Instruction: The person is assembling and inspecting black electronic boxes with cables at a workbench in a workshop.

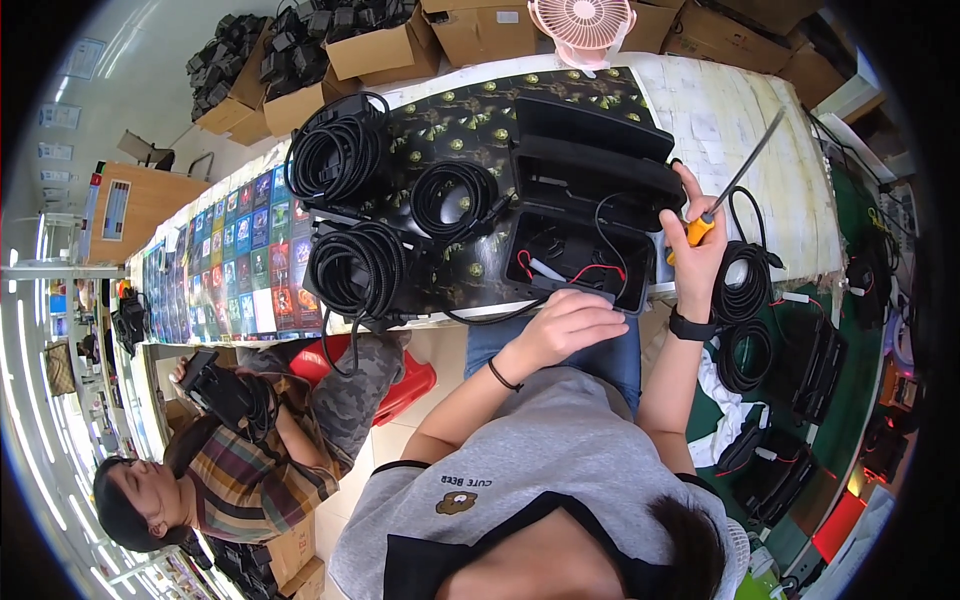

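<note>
On the table in front of me lies an open black plastic case (520,262) with red wires (600,270) and a white connector (546,269) inside. My left hand (575,325) rests at its near edge, fingers pressed together over a small dark flat part (588,292); what exactly they grip is hidden. In my right hand (697,250) is a screwdriver (690,231) with a yellow handle, its long shaft pointing up and away to the right. The right fingertips are close to the raised lid (590,180) of the case.
Coiled black cables (455,200) lie left of the case, with thicker coils (358,270) farther left. A pink fan (582,25) stands at the far edge, before cardboard boxes (385,50). More black coils (742,285) lie at right. At left, a seated person (260,460) holds a black device.
</note>
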The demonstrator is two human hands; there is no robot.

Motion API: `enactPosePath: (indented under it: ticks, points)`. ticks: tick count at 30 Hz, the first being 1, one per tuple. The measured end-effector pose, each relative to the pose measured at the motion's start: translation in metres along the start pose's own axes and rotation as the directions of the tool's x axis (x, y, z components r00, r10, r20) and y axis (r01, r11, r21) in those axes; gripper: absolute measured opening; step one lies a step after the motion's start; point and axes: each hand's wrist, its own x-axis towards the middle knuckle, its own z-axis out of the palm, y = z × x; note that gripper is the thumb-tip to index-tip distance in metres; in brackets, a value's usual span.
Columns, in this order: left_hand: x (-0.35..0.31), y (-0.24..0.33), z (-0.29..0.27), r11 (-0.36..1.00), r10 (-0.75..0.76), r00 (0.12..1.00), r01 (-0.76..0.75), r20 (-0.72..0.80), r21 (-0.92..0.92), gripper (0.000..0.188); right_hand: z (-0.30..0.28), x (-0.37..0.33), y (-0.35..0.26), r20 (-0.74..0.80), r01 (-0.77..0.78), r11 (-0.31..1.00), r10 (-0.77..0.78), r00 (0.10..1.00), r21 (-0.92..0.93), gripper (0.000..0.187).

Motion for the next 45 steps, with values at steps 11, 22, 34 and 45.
enactPosePath:
  ticks: [11, 22, 34, 45]
  points:
    - [0.024, -0.013, 0.002, 0.996, 0.053, 0.993, -0.045, -0.108, 0.074, 0.025, 0.006, -0.005, -0.006, 0.069, 0.15, 0.984, -0.143, 0.987, -0.096, 0.032]
    - [0.011, -0.02, -0.026, 0.916, -0.127, 0.898, 0.27, -0.422, 0.298, 0.032, 0.029, -0.014, 0.002, -0.004, -0.002, 0.96, 0.001, 1.0, -0.278, 0.023]
    - [-0.002, -0.035, -0.046, 0.725, -0.459, 0.742, 0.631, -0.489, 0.276, 0.044, 0.033, -0.014, 0.007, -0.017, -0.022, 0.983, 0.019, 1.0, -0.185, 0.026]
    - [-0.001, -0.035, -0.061, 0.736, -0.619, 0.67, 0.677, -0.41, -0.004, 0.03, 0.033, -0.014, 0.006, -0.016, -0.017, 0.985, 0.014, 1.0, -0.173, 0.025]
